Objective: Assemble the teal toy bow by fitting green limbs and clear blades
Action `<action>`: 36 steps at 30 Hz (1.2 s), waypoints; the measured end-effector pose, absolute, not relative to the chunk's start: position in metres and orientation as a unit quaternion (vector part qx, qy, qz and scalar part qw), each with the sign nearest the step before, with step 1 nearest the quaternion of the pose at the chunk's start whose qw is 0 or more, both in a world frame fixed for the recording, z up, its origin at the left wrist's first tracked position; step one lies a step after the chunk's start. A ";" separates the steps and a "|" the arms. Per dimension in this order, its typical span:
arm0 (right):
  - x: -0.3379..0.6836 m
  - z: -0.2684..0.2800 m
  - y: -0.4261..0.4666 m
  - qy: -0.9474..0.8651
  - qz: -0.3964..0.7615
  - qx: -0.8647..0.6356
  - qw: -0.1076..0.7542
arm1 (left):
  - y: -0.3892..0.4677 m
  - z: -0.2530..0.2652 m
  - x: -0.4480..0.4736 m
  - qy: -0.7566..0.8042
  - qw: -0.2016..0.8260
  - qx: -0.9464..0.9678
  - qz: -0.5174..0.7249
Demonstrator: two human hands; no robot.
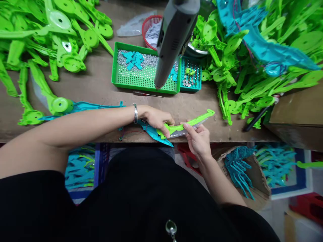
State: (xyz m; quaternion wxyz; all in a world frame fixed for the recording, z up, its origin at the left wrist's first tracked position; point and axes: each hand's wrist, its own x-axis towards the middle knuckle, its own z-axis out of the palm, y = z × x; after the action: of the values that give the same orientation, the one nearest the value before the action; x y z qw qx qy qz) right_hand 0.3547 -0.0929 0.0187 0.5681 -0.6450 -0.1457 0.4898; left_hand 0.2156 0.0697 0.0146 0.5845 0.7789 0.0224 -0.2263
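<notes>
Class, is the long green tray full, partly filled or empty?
Partly filled: the tray holds small metal parts, but much perforated floor shows bare.

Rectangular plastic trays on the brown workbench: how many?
2: a long green tray at upper centre; a small teal tray beside its right end. Piled green parts may hide more.

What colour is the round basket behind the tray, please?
The basket is red, best seen in head view.

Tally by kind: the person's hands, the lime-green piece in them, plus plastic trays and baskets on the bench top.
Hands: 2 (left hand, right hand)
Lime-green piece: 1
Plastic trays: 2 (green tray, teal tray)
Plastic baskets: 1 (red basket)
Total: 6
</notes>
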 end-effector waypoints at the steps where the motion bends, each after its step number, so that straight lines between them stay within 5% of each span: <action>1: 0.354 0.018 -0.093 -0.148 0.489 -0.647 0.566 | 0.070 0.013 0.216 0.019 0.590 0.775 -0.226; 36: 0.314 0.005 -0.111 -0.101 0.599 -0.608 0.511 | 0.085 0.044 0.190 0.114 0.516 0.812 -0.247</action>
State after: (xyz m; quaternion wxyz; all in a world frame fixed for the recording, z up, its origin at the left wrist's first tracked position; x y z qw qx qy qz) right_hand 0.3139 -0.1110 0.0047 0.5113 -0.6080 -0.1014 0.5989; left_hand 0.1904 0.0849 0.0445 0.5163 0.8121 0.1141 -0.2467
